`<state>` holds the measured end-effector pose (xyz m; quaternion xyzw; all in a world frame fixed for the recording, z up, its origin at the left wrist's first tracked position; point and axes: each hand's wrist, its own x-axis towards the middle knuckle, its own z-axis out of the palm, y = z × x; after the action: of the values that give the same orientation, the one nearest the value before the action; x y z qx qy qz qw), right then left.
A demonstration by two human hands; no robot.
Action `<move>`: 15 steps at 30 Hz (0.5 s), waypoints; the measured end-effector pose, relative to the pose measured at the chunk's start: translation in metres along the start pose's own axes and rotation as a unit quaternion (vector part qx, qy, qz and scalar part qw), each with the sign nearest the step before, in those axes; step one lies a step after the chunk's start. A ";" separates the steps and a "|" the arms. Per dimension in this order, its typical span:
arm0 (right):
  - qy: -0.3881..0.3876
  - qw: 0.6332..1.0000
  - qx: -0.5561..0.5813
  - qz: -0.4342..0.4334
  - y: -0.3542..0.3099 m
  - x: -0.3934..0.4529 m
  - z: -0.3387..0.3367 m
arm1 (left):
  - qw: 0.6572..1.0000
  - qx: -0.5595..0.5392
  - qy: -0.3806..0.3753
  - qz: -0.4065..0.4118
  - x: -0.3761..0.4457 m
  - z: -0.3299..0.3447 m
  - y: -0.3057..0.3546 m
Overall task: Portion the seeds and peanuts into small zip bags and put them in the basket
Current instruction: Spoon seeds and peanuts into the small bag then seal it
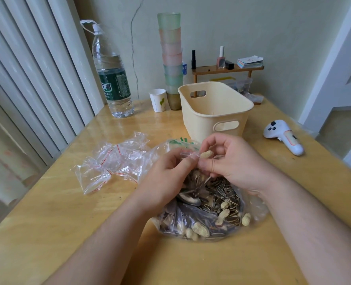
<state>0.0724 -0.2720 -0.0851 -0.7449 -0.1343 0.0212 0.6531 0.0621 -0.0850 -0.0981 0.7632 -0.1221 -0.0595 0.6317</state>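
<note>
Left hand (166, 173) pinches the small zip bag (188, 155) mouth; right hand (221, 161) fingers pinch a peanut (206, 154). Hold the mouth wide, then drop it in.

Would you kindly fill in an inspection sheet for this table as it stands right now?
Surface: wooden table, glossy, a few dark crumbs.
Job's things: big open bag of seeds and peanuts with a metal spoon in it; cream basket behind it; loose pile of empty zip bags at left.
Clutter: water bottle, paper cup, stack of plastic cups, white controller, small shelf with cosmetics.
Hands: left hand pinches a small zip bag; right hand holds a peanut at its mouth.
Cables: nothing seen.
Surroundings: cracked wall, radiator at left.
</note>
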 end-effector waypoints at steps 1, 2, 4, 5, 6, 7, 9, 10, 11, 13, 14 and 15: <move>0.009 1.000 -0.004 0.002 0.000 0.000 0.000 | 1.000 -0.012 -0.009 -0.005 0.000 -0.001 -0.001; 0.016 1.000 -0.010 0.004 0.000 0.001 -0.002 | 1.000 -0.023 -0.015 -0.006 0.000 -0.002 -0.001; 0.033 0.999 -0.018 0.006 -0.001 0.002 -0.006 | 1.000 -0.015 -0.009 0.004 0.000 -0.004 -0.003; 0.043 0.999 -0.021 0.006 -0.002 0.002 -0.008 | 1.000 0.014 0.008 0.018 0.001 -0.005 -0.003; 0.054 0.998 -0.023 0.005 -0.002 0.002 -0.011 | 0.997 0.055 0.033 0.034 0.002 -0.007 -0.004; 0.063 0.998 -0.025 0.004 -0.002 0.003 -0.013 | 0.993 0.091 0.059 0.050 0.002 -0.007 -0.004; 0.080 0.996 -0.038 0.002 0.000 0.004 -0.014 | 0.984 0.122 0.104 0.073 0.004 -0.007 -0.005; 0.088 0.995 -0.049 0.000 0.002 0.005 -0.014 | 0.982 0.124 0.123 0.078 0.004 -0.006 -0.005; 0.093 0.994 -0.064 -0.002 0.004 0.005 -0.014 | 0.979 0.120 0.139 0.083 0.005 -0.006 -0.004; 0.091 0.988 -0.122 -0.007 0.007 0.005 -0.014 | 0.977 0.104 0.165 0.091 0.006 -0.007 -0.005; 0.091 0.983 -0.161 -0.010 0.008 0.005 -0.014 | 0.977 0.091 0.169 0.090 0.007 -0.008 -0.006; 0.097 0.978 -0.186 -0.014 0.007 0.005 -0.013 | 0.980 0.073 0.166 0.086 0.007 -0.008 -0.007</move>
<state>0.0812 -0.2845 -0.0895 -0.8498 -0.0825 -0.0852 0.5135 0.0721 -0.0778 -0.1029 0.7932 -0.0847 0.1322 0.5884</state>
